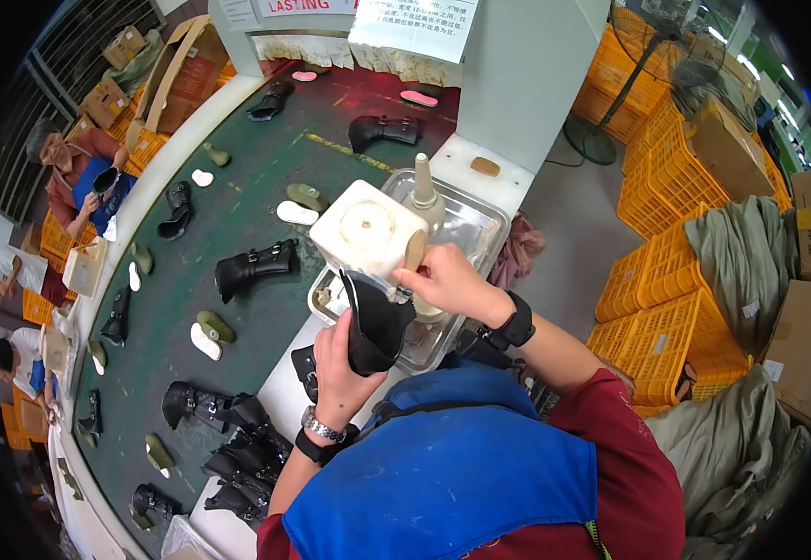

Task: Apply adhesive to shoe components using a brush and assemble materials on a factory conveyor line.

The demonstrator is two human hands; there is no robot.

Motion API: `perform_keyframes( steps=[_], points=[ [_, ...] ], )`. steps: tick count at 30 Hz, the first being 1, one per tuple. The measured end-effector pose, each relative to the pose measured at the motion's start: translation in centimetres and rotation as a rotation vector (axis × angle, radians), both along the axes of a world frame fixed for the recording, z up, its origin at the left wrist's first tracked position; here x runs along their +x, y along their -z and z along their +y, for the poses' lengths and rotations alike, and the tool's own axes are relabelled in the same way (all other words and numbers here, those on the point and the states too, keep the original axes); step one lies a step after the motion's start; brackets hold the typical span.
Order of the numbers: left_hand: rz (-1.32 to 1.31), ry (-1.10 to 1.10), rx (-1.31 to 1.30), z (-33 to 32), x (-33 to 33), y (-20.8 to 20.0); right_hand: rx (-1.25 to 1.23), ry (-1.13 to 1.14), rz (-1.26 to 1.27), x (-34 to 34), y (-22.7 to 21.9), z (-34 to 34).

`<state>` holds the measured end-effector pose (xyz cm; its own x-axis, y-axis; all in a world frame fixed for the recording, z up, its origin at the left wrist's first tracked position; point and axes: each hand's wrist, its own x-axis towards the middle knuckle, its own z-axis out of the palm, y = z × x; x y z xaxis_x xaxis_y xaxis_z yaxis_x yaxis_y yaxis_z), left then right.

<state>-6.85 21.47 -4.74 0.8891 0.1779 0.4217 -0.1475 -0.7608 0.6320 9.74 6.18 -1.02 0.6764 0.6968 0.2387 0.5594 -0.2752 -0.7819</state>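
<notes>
My left hand (338,373) is closed round a black boot (375,336) held with its wide shaft opening upward. My right hand (457,282) pinches a small brush with a tan wooden handle (415,249), its bristles down by the boot's rim. Just beyond the boot stands a white square container (368,222) with a round mark on top. Beside it, a bottle with a cone-shaped nozzle (423,191) stands in a metal tray (491,224). The boot's lower part is hidden behind my hand and body.
A green conveyor (265,196) on the left carries black boots (256,269), white insoles (204,341) and olive soles (217,325). More boots (242,457) are piled near left. Orange crates (648,350) and a fan (643,56) stand right. Co-workers (92,177) sit across the conveyor.
</notes>
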Motion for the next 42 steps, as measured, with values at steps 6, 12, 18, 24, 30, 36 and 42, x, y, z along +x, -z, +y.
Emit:
perform_keyframes(
  steps=[6, 12, 18, 24, 30, 36, 42],
  points=[
    [-0.038, -0.072, 0.219, 0.4, 0.1, -0.3, 0.276, 0.129, 0.313, -0.6, 0.2, 0.5],
    [-0.076, -0.071, 0.204, 0.4, -0.5, -0.2, 0.150, 0.154, 0.349, -1.1, 1.2, 0.8],
    [-0.061, -0.045, 0.099, 0.2, -0.9, -0.2, 0.241, 0.189, 0.209, -1.1, 1.4, 1.9],
    [-0.094, -0.097, 0.192, 0.9, -1.0, -0.2, 0.196, 0.106, 0.087, -2.3, 0.7, 2.3],
    [-0.067, -0.246, 0.313, 1.9, -1.2, -0.1, 0.182, 0.042, 0.155, -2.7, 1.4, 1.9],
    [-0.032, -0.303, 0.372, 2.3, -1.6, 0.1, 0.398, 0.093, 0.517, -3.8, 1.2, 2.4],
    [-0.087, -0.295, 0.369, 1.8, -1.6, 0.3, 0.425, 0.127, 0.383, -4.0, 4.6, 3.3]
  ],
)
